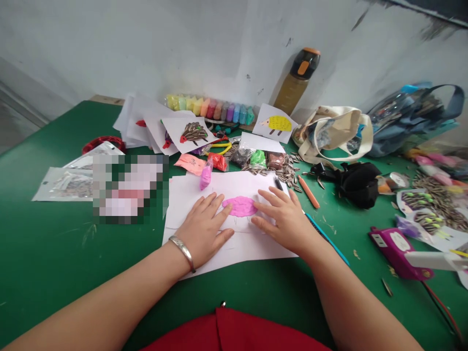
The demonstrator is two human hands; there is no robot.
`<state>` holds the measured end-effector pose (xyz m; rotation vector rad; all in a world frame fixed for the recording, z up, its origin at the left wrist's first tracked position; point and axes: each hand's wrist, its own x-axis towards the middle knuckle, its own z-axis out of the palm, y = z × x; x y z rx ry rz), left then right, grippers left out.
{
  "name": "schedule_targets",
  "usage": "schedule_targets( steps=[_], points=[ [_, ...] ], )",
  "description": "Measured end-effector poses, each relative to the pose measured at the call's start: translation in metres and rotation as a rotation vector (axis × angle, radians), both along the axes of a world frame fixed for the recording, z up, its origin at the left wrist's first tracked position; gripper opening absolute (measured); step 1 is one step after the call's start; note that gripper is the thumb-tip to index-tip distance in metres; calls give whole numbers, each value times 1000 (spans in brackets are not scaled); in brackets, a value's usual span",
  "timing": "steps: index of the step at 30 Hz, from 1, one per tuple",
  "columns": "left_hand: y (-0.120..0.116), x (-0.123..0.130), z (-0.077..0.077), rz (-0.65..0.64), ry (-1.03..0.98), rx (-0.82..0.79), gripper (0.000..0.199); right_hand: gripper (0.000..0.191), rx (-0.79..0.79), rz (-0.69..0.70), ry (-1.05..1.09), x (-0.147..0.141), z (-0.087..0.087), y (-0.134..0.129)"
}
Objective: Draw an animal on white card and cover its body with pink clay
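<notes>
Pink clay (240, 206) lies between both hands (244, 222), palms down, fingers spread.

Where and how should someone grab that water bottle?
Probably around the bottle, just below its dark cap, from the front and above: it is a rounded column, its base hidden behind the yellow drawing, with the wall behind.
</notes>
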<state>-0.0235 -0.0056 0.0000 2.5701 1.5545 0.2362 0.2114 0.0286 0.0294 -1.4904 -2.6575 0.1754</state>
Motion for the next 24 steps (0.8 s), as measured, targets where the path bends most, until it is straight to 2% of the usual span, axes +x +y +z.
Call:
schedule_targets(
  steps=[7, 14, 24],
  points=[
    [0, 0, 1, -4, -1, -1, 53, 38, -2, 27, -16, -2, 1, -3],
    [0, 0, 0, -8, -13, 2, 52, 48, 23, 8, -25, -9, -6, -3],
    [0, 0, -1, -3, -34, -1, 52, 48, 27, -4, -17, -8, -7, -2]
  ],
)
